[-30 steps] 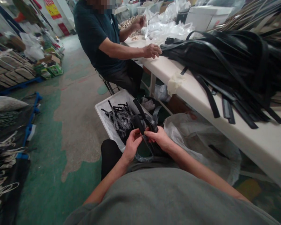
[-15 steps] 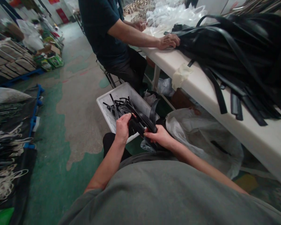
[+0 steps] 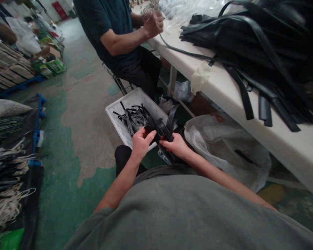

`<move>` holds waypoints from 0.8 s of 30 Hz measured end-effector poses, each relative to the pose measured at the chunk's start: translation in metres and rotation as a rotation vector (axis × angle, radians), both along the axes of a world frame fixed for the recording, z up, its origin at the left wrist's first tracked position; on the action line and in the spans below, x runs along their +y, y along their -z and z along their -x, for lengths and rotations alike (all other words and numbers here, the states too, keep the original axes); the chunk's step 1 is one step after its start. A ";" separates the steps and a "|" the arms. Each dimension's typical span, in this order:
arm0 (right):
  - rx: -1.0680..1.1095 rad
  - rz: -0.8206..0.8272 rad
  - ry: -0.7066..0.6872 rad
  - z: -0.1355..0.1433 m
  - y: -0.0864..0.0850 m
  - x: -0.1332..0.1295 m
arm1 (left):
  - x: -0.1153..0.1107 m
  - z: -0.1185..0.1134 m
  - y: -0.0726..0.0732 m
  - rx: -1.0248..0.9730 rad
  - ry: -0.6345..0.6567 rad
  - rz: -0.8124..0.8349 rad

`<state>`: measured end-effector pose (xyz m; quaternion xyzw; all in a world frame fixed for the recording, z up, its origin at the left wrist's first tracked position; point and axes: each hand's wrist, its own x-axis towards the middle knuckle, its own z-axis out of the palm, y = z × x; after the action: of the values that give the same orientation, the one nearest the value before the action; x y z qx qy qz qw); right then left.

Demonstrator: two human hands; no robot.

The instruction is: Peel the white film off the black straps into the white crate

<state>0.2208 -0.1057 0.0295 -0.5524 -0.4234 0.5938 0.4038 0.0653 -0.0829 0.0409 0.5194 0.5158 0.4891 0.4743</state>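
Note:
Several black straps [image 3: 160, 127] are bunched between my hands, over the near end of a white bin [image 3: 114, 119]. My left hand [image 3: 143, 141] pinches the bundle from the left, its thumb lying along the top. From the right, my right hand [image 3: 174, 145] is closed around the same straps. One wide strap curves up beside the bundle. Thin black strips [image 3: 132, 116] lie tangled inside the bin. Below my right hand a bit of clear plastic shows.
A seated person [image 3: 112, 31] at the upper left holds a thin dark strap. Black straps [image 3: 224, 38] are piled on the white table [image 3: 224, 90] at right. Under it sits a clear plastic bag [image 3: 211, 139]. Pallets with bundles stand at left.
My left hand has shifted slightly right and its thumb now lies over the straps. The other person's hand has lifted from the black pile, drawing a thin strap to the left.

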 end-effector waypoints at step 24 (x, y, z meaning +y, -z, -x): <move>-0.142 0.139 -0.124 -0.059 0.014 -0.041 | 0.064 0.067 0.015 -0.078 -0.320 -0.069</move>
<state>0.2798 -0.1469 0.0158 -0.5924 -0.4422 0.6048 0.2962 -0.0018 -0.0187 0.0258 0.4270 0.5561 0.5958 0.3917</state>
